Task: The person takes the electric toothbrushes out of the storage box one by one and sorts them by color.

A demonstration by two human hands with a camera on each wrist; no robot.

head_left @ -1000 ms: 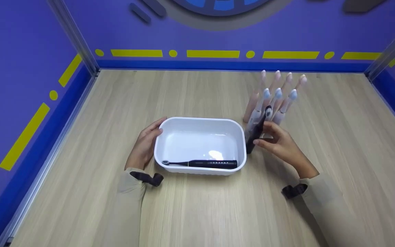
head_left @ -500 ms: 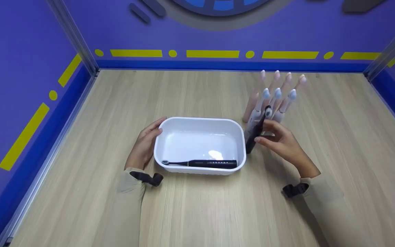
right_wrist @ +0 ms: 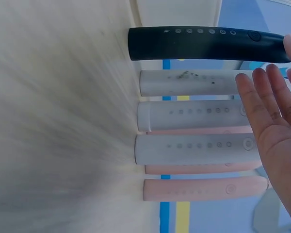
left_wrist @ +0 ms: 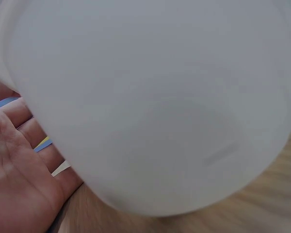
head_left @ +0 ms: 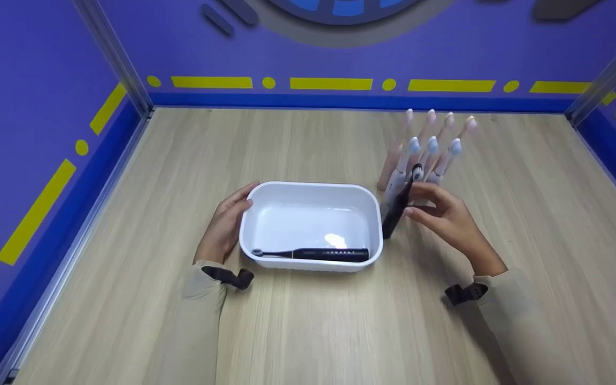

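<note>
A white container [head_left: 312, 184] sits on the table; inside, a black electric toothbrush [head_left: 330, 255] lies along its near wall. My left hand [head_left: 228, 222] grips the container's left side, thumb at the rim; the left wrist view shows several fingers against its outer wall [left_wrist: 150, 121]. Just right of the container, a second black electric toothbrush [head_left: 397, 212] stands upright on the table. My right hand [head_left: 449, 219] is beside it, thumb close to its upper handle. In the right wrist view its fingers [right_wrist: 257, 107] are extended, away from the black handle [right_wrist: 199, 44].
Behind the standing black brush are upright white electric toothbrushes [head_left: 397, 182] with pale blue heads. Farther back stands a row of several pink ones [head_left: 391, 166]. Blue-purple panels [head_left: 313, 59] edge the wooden table [head_left: 308, 331] at the back and sides.
My right hand has shifted slightly right and away, its thumb drawing off the standing black toothbrush, which stays upright in place. The left hand and the container hold still.
</note>
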